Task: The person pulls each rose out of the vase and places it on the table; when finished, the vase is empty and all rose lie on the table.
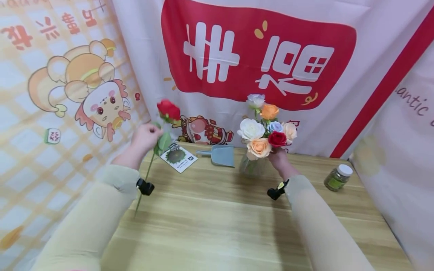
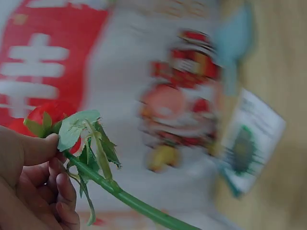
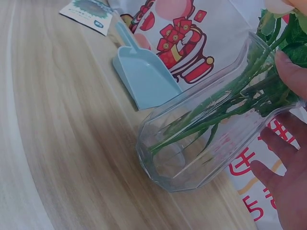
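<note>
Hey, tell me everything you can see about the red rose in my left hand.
The red rose has a full red bloom with green sepals, green leaves and a long green stem, smooth and possibly plastic. Your left hand pinches it just below the bloom. It is held bloom uppermost at the left side of the table, its stem slanting down toward you.
</note>
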`<state>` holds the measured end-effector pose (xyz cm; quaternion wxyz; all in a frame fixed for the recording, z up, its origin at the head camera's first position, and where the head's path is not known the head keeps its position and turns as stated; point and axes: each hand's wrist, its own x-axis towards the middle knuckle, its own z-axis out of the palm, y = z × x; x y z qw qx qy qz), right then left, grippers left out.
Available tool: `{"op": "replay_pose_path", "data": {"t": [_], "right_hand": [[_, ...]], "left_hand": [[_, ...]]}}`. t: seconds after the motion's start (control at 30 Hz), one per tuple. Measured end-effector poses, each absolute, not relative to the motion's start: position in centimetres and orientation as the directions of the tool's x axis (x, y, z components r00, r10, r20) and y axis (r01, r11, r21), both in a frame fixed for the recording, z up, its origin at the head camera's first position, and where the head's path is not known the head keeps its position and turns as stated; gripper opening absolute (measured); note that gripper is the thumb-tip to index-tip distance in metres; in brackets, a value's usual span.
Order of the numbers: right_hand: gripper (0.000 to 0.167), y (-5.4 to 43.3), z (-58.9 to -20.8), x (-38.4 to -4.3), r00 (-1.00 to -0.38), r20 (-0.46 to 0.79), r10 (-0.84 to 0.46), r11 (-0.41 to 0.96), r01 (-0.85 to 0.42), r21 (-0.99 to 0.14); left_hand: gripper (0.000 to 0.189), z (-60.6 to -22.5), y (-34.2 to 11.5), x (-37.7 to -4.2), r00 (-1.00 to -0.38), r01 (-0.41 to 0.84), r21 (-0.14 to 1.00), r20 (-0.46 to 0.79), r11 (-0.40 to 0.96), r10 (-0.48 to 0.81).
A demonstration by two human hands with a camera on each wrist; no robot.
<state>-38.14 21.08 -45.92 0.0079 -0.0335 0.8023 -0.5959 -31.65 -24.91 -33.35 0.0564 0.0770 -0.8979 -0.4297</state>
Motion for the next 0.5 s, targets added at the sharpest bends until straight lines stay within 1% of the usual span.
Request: {"op": "replay_pose_path", "data": {"t": [0.07, 0.13, 0.23, 0.33, 0.43, 0.5], "right_hand": [[0.059, 21.3, -45.9, -38.2, -0.998, 0.022, -0.059, 0.283, -0.038, -0.958], [0.059, 21.4, -45.9, -38.3, -0.998, 0.013, -0.06, 0.286, -0.03, -0.958], [0.059, 21.4, -45.8, -38.2, -0.998, 0.0, -0.068, 0.285, -0.019, -0.958], [0.059, 21.3, -45.7, -38.2, -0.997, -0.011, -0.07, 0.28, -0.009, -0.96], [0.058, 21.3, -45.6, -38.2, -0.998, -0.014, -0.061, 0.292, -0.004, -0.956], [0.058, 21.3, -45.6, -38.2, -0.998, -0.015, -0.06, 0.298, -0.003, -0.954]], "left_hand": [[0.027, -37.2, -26.2, -32.1, -0.981, -0.124, 0.727, 0.011, 0.675, -0.192], [0.031, -40.6, -27.5, -32.4, -0.979, -0.144, 0.663, 0.011, 0.735, -0.202], [0.035, -44.5, -28.9, -32.4, -0.974, -0.176, 0.601, 0.006, 0.779, -0.225], [0.029, -46.9, -29.7, -32.1, -0.968, -0.213, 0.586, -0.02, 0.782, -0.249], [0.021, -48.4, -29.9, -31.8, -0.956, -0.27, 0.582, -0.065, 0.767, -0.287], [0.021, -49.1, -29.9, -31.7, -0.946, -0.305, 0.58, -0.092, 0.756, -0.311]]}}
